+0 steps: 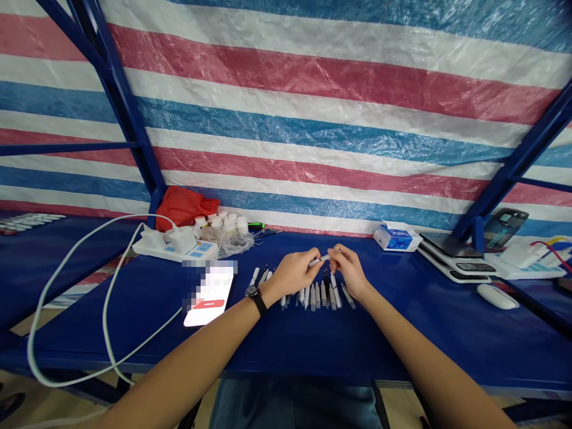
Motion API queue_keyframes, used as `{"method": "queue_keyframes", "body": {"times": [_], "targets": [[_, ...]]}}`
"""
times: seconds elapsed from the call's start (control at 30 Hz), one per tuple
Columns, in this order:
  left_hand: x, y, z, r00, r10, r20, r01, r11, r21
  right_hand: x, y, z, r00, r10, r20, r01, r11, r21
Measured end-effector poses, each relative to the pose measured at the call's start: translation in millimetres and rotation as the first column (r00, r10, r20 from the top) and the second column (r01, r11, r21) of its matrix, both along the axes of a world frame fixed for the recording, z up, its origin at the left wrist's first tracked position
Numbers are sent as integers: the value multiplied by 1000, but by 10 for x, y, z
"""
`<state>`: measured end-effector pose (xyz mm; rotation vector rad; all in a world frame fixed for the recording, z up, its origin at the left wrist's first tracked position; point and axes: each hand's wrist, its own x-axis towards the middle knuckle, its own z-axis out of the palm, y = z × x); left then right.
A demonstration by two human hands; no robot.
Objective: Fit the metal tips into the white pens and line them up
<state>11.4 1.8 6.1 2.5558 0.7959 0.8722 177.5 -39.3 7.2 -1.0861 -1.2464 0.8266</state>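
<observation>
Between my two hands a white pen-like tube point(319, 260) is held just above the blue table point(313, 351). My left hand point(295, 271), with a black watch on its wrist, has its fingers closed round the tube's left part. The fingertips of my right hand point(347, 269) pinch at its right end; what exactly they grip there is too small to make out. Below both hands lies a row of several white and grey pen-like tubes point(318, 296), partly covered by my left hand. A few more point(254, 277) lie left of that hand.
Left of my hands are a lit phone point(210, 296), a power strip point(196, 252) with white cables, a red bag point(185, 207) and small white bottles point(229, 226). At right stand a blue-white box point(397, 237), scales point(465, 266) and a white mouse-like object point(497, 296).
</observation>
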Motion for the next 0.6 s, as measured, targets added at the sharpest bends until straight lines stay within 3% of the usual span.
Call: {"method": "queue_keyframes", "body": {"times": [0.6], "targets": [[0, -7, 4, 1000, 2, -25, -3, 1000, -16, -4, -8, 1, 1000, -6, 7, 6, 1000, 3]]}}
